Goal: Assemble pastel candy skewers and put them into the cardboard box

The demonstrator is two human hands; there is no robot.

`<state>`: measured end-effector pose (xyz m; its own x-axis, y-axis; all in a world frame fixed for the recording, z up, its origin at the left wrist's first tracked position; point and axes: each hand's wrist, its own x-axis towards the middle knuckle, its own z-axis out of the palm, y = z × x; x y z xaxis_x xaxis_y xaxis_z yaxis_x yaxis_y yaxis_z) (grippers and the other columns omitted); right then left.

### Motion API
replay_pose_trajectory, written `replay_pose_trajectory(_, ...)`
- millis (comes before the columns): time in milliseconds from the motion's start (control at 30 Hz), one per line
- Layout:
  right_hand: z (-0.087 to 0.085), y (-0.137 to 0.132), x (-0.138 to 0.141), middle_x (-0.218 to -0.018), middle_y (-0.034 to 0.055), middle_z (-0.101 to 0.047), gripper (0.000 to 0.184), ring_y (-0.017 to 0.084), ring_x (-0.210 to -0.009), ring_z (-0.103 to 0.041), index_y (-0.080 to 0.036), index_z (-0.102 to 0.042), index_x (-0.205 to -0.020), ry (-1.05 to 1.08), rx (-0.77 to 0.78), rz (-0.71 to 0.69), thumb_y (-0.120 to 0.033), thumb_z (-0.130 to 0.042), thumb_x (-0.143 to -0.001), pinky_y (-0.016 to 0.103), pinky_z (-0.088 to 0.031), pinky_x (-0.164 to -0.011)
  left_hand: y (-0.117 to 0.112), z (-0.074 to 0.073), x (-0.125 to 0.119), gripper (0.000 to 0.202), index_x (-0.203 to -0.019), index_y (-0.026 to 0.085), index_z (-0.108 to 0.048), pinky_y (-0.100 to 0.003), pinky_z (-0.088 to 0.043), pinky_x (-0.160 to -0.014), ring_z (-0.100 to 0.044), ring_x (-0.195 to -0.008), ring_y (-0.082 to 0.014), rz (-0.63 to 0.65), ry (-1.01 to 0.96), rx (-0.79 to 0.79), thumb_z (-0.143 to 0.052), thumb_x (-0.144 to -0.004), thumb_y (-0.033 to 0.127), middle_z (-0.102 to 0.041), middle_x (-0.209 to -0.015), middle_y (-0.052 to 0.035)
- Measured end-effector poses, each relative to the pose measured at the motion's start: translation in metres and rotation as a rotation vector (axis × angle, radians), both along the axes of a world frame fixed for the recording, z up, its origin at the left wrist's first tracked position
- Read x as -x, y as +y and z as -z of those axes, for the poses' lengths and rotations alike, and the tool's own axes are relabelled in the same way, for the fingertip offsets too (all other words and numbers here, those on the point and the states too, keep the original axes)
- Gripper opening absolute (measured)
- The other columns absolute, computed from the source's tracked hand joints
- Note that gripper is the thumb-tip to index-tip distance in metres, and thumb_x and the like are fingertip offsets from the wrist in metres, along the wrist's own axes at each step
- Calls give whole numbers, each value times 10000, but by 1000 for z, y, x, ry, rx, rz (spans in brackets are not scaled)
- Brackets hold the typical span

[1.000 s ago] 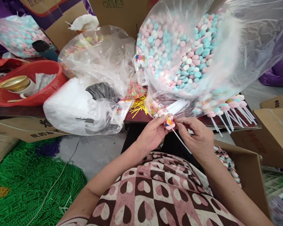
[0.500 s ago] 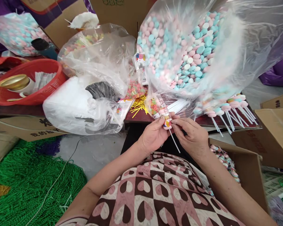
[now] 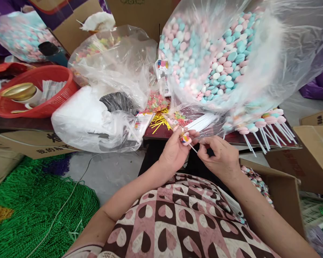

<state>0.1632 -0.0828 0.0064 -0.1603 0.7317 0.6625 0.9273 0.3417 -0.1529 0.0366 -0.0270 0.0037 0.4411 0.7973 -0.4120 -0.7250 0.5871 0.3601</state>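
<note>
My left hand point(image 3: 173, 151) is closed around a wrapped marshmallow lollipop point(image 3: 185, 139), its printed clear wrapper gathered in the fingers. The lollipop's white stick point(image 3: 193, 147) slants down to the right. At the stick's end, my right hand point(image 3: 220, 154) pinches with thumb and forefinger. Just beyond the hands, white sticks point(image 3: 204, 122) lie bundled in clear plastic. Gold twist ties point(image 3: 160, 121) are heaped to the left, beside a small pile of colourful gummy candies point(image 3: 155, 101).
A big clear bag of pastel marshmallows point(image 3: 226, 68) fills the back right. Marshmallow lollipops point(image 3: 269, 123) hang sticks-out over the table's right edge. A white plastic bag point(image 3: 78, 122) and a red basket point(image 3: 67, 86) stand left. An open cardboard box point(image 3: 284, 200) sits at lower right.
The lollipop has turned and shifted slightly left, with more of it inside my left hand. My right hand has moved from beside the candy to the stick's lower end.
</note>
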Motion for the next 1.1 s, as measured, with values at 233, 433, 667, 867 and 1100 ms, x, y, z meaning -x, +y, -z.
replay_pose_trajectory(233,-19,-23,-8,-930,48,-734,188,171,-774,-686,-209,-665,-1029,493,406,14,-281,-534,-914,286,-523,-733,9,-14,7,197,-902,165,-620,-320,-523,-863,-686,-947,-173,62,11,-221,-512,-932,326,-685,-864,-36)
replay_pose_trajectory(433,-9,-30,13,-495,-45,-539,344,101,-427,-477,-169,-708,-1037,1170,851,-52,-447,-551,-910,221,-384,-442,6,-18,6,205,-904,203,-608,-352,-522,-894,-675,-998,-196,105,68,-355,-527,-890,390,-674,-812,-18)
replay_pose_trajectory(667,0,-28,33,-429,-75,-454,342,74,-379,-382,-158,-721,-1022,1316,725,-15,-440,-569,-900,202,-300,-397,4,-4,11,297,-964,196,-601,-348,-529,-812,-687,-943,-217,209,98,-358,-492,-890,462,-698,-906,-54)
replay_pose_trajectory(867,8,-35,22,-485,-42,-548,327,98,-420,-505,-161,-727,-1067,861,479,142,-372,-508,-947,216,-400,-441,5,6,18,327,-903,199,-539,-267,-505,-717,-629,-721,-118,-14,585,-564,-634,-835,504,-628,-805,2)
replay_pose_trajectory(1100,27,-35,16,-630,36,-721,332,127,-484,-630,-133,-742,-1056,285,241,176,-300,-465,-983,218,-421,-478,3,8,23,141,-933,201,-586,-237,-473,-710,-581,-714,-95,-100,1048,-1029,-604,-872,327,-636,-849,-1)
